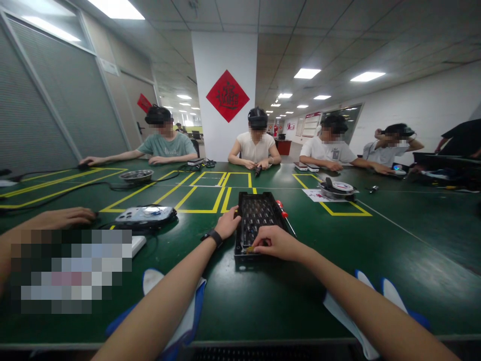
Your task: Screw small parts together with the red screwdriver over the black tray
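In the middle of the green table stands a black rectangular tray (240,258) with rows of small dark and shiny metal pieces inside. My left hand (228,224), with a dark band at the wrist, grips the tray's left side, its thumb by the rim. Over the tray's near end, my right hand (276,242) is closed in a pinch on a small yellowish piece (250,248); its exact kind is too small to make out. Along the tray's right side lies a red-handled tool (281,208) with a thin shaft, partly hidden by the tray.
White-and-blue gloves (190,301) (363,296) lie beneath both forearms. To the left are a light-blue phone (145,214) and another person's hand (71,216). Metal bowls (136,175) (336,190) stand farther off. Several people sit across the table, which bears yellow tape lines.
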The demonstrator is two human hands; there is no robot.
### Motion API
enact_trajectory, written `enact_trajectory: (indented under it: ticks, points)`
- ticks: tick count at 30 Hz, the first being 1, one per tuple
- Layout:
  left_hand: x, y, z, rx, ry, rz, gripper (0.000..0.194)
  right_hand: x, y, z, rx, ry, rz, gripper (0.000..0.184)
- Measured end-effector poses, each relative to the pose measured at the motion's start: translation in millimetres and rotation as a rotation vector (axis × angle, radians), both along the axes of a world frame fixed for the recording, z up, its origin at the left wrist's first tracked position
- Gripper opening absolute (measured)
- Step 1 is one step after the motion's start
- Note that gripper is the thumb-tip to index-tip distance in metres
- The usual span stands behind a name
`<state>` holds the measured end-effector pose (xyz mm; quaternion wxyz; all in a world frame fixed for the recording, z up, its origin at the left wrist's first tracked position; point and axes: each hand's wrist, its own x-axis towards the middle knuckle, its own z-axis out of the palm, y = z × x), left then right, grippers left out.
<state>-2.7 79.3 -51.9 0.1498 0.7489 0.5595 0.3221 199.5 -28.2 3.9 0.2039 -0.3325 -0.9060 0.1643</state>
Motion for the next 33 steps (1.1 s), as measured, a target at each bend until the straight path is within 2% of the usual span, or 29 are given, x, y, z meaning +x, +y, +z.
enact_trajectory:
  ticks: [8,18,33]
  points:
    - [-1.4,1.0,-2.3,0.024,-0.013,-0.018,0.050,0.2,0.6,0.3,0.021,-0.058,0.038,0.027]
    - [-2.1,1.6,-3.3,0.035,-0.012,-0.018,0.050,-0.5,-1.7,3.3,0.052,-0.041,0.010,0.026]
    - [-1.3,1.0,0.1,0.020,0.020,-0.008,0.050,-0.7,-0.6,1.9,0.005,-0.054,0.019,0.026]
